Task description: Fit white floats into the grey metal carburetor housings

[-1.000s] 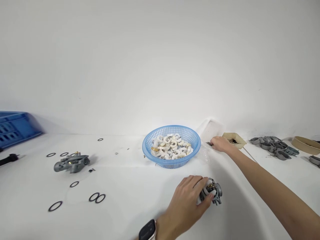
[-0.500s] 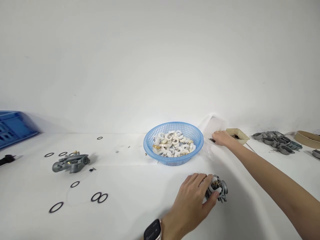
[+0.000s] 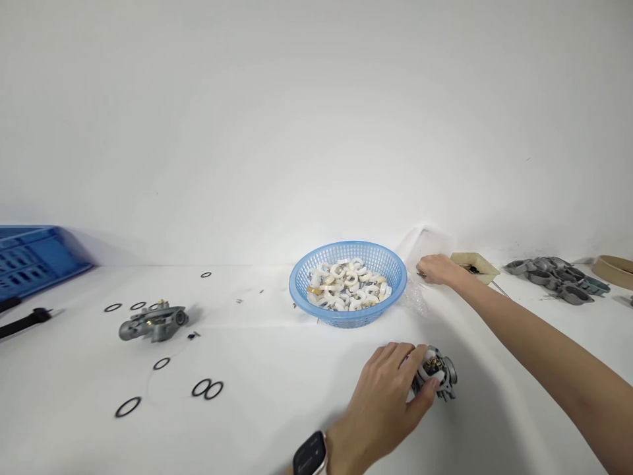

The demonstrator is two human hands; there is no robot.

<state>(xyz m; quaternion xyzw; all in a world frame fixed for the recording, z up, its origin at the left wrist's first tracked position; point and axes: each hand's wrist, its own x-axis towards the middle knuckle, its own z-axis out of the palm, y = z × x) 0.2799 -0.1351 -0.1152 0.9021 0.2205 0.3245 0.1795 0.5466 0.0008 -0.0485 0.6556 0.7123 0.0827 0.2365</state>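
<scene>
My left hand (image 3: 390,399), a watch on its wrist, is wrapped over a grey metal carburetor (image 3: 448,373) on the white table. A white float and brass parts show in the carburetor's open side, between thumb and fingers. Farther off, my right hand (image 3: 435,269) is closed at a clear plastic bag (image 3: 415,300), beside a cream tray (image 3: 477,262) with small dark parts in it. Its fingertips are at the bag; whatever they pinch is hidden. Between the hands and the wall stands a blue mesh basket (image 3: 299,290) of white floats (image 3: 346,280).
Left lie another carburetor (image 3: 155,322), several black rubber rings (image 3: 128,406) and a blue crate (image 3: 44,254). At the far left edge is a black strap (image 3: 24,323). Grey metal bowls (image 3: 558,277) are heaped at right, near a tan round container (image 3: 616,270).
The view has turned slightly left, so most things sit farther right. My right hand has shifted a little left over small dark pieces at the bag. My left hand keeps hold of the carburetor.
</scene>
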